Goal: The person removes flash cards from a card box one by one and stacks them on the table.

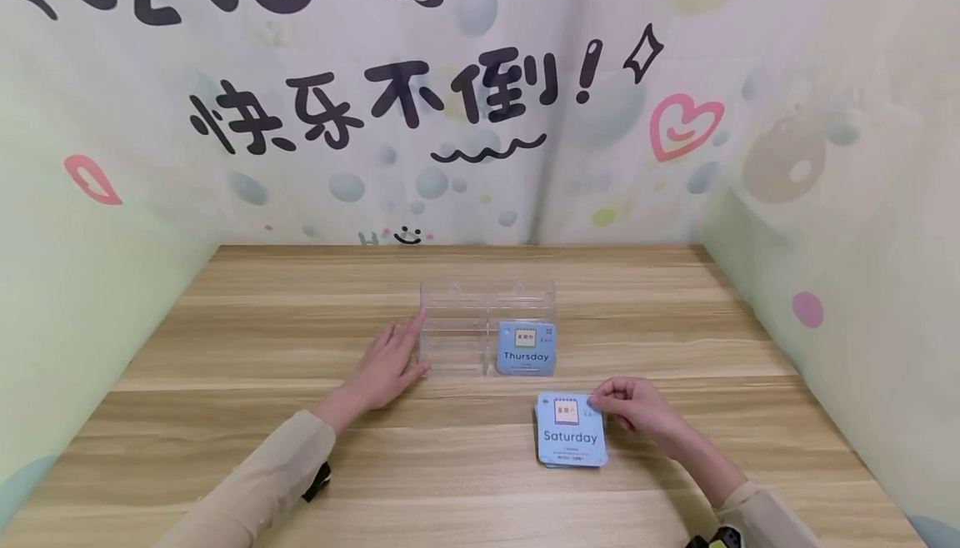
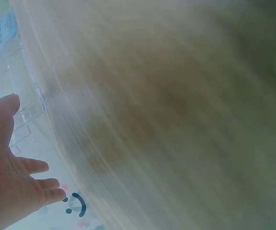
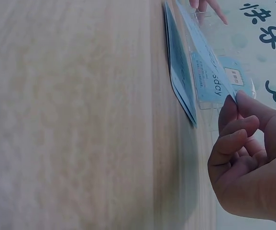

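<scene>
My right hand pinches a blue card printed "Saturday" by its upper right corner, between thumb and forefinger. In the right wrist view the pinched card is raised and tilted off a small pile of blue cards on the table. A clear plastic rack with compartments stands farther back. Its lower right compartment holds a blue "Thursday" card. At the rack's left side rests my left hand, fingers spread and fairly straight, the thumb near the lower corner. The left wrist view shows this hand beside the clear plastic.
The wood-grain table runs back to a printed cloth with dark lettering, and pale cloth also flanks both sides. Black straps are partly visible at both wrists.
</scene>
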`<state>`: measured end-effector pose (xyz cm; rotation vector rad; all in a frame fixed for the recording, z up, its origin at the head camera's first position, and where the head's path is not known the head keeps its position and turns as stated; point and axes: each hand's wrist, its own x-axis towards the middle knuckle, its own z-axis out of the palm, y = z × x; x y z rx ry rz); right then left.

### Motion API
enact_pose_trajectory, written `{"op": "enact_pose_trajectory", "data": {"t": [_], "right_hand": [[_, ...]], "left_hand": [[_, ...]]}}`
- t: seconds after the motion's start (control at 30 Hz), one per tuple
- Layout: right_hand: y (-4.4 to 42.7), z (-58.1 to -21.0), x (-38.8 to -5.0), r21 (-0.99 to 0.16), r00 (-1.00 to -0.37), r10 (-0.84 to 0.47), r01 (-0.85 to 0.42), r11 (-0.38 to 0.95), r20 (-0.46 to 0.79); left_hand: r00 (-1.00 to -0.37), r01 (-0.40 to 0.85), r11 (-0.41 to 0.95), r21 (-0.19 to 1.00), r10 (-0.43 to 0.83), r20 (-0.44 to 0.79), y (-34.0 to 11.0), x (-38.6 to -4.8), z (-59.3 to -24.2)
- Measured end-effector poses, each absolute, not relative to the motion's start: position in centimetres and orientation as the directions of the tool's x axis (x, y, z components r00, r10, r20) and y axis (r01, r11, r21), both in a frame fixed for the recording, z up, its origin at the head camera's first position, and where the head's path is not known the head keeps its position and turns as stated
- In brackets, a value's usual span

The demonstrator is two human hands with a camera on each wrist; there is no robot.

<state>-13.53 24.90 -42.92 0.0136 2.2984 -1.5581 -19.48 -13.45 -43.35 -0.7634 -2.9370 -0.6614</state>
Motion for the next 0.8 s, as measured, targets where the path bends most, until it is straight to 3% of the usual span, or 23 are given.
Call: {"op": "enact_pose_trajectory", "data": {"t": [0.8], "right_hand": [[24.45, -43.65, -13.81, -0.881, -0.934, -0.166, 0.226, 0.415, -0.318]], "left_hand": [[-0.876, 0.478, 0.786, 0.393, 0.460, 0.146, -13.46, -19.47, -43.44]]}}
